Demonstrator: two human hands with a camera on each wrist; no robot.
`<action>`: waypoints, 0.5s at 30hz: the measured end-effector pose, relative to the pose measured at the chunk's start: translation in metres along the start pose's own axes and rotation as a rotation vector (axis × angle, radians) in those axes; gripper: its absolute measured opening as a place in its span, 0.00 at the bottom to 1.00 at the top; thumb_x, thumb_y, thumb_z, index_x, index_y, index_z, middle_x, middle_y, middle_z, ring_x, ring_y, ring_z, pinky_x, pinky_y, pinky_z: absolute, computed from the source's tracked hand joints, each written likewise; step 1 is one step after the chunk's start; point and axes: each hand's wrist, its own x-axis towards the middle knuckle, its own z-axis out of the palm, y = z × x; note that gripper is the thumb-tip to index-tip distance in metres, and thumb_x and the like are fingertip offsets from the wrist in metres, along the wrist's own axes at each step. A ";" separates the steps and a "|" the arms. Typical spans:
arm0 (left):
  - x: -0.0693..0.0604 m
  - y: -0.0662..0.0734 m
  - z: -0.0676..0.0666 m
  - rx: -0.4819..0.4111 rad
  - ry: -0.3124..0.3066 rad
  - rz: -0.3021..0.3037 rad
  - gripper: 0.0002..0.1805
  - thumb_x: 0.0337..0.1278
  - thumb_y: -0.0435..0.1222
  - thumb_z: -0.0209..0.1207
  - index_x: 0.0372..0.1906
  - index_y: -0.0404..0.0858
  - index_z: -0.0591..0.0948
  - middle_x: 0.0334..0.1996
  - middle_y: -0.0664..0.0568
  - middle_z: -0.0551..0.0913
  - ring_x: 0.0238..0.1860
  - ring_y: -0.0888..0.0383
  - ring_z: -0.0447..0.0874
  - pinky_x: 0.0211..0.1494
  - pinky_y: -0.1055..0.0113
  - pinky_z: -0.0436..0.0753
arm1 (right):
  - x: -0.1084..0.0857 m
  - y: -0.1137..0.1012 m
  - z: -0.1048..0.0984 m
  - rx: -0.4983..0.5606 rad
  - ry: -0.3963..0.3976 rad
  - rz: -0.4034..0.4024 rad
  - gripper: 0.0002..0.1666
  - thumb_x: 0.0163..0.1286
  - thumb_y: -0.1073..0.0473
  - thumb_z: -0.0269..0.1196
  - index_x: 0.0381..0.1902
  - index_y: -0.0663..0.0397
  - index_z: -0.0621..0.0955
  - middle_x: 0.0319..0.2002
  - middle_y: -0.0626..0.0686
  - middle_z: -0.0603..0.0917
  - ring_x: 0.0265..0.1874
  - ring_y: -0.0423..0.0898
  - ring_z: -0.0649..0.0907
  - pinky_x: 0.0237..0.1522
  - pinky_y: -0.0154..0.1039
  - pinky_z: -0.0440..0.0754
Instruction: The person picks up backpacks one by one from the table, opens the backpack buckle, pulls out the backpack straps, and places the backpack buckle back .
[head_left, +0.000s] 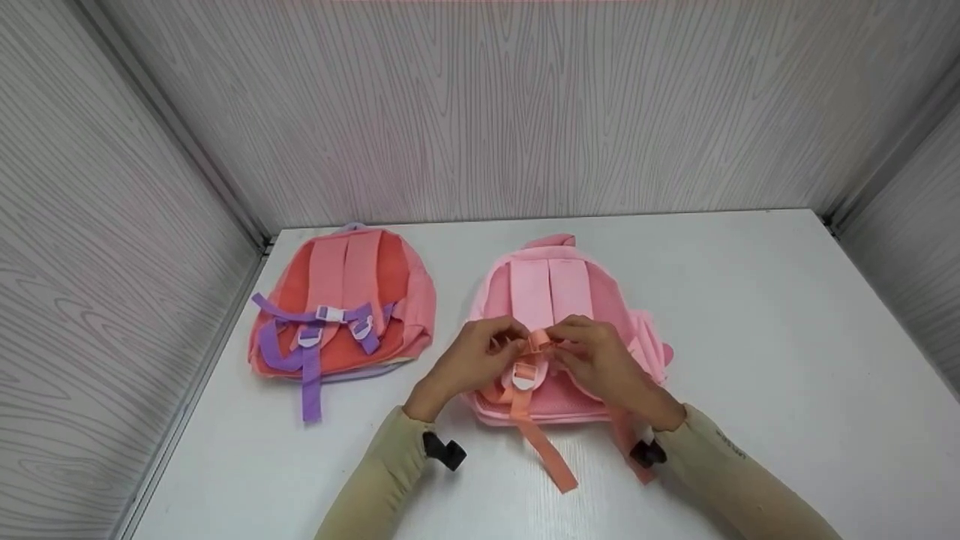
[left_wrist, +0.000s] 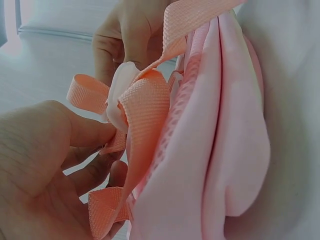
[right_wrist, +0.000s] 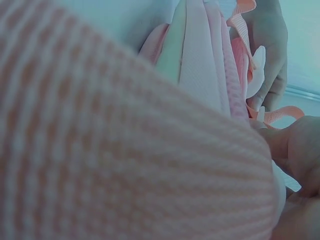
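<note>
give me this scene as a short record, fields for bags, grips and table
near bag: pink backpack, strap side up
left grip: pinching orange strap
right grip: pinching same strap
loose ends: orange strap tails, past bag's near edge
other bag: coral backpack, to the left, untouched
its straps: purple straps, white buckles
surface: white table

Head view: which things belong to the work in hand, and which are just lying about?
In the work:
- pink backpack
- its orange straps, with the left hand and right hand at them
- white buckle beside the fingers

Lying about:
- coral backpack at left, untouched
- its purple straps
</note>
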 end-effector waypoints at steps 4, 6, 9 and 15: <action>-0.002 0.001 -0.005 0.010 -0.026 -0.005 0.08 0.78 0.37 0.61 0.52 0.44 0.87 0.42 0.57 0.87 0.42 0.59 0.80 0.49 0.65 0.81 | 0.001 -0.001 0.000 0.007 0.003 0.005 0.17 0.70 0.66 0.73 0.56 0.51 0.91 0.44 0.48 0.91 0.42 0.44 0.88 0.48 0.42 0.90; -0.003 0.001 -0.008 0.027 -0.038 -0.003 0.08 0.78 0.38 0.61 0.51 0.44 0.88 0.42 0.57 0.87 0.42 0.59 0.80 0.50 0.65 0.81 | 0.001 -0.001 0.000 -0.006 0.008 -0.006 0.15 0.71 0.65 0.73 0.55 0.52 0.91 0.43 0.48 0.91 0.41 0.43 0.87 0.46 0.40 0.90; -0.003 0.001 -0.011 0.049 -0.052 0.006 0.07 0.76 0.38 0.62 0.50 0.44 0.88 0.41 0.56 0.87 0.42 0.60 0.80 0.50 0.64 0.81 | 0.001 -0.001 0.000 -0.026 0.015 -0.023 0.14 0.71 0.65 0.72 0.54 0.53 0.91 0.42 0.49 0.90 0.39 0.43 0.87 0.43 0.40 0.90; -0.003 0.000 -0.013 0.060 -0.063 -0.007 0.07 0.76 0.37 0.61 0.49 0.43 0.88 0.40 0.55 0.86 0.42 0.59 0.80 0.49 0.64 0.80 | 0.000 -0.002 -0.001 -0.036 0.009 -0.007 0.15 0.72 0.65 0.72 0.55 0.54 0.90 0.43 0.50 0.91 0.41 0.43 0.87 0.46 0.42 0.91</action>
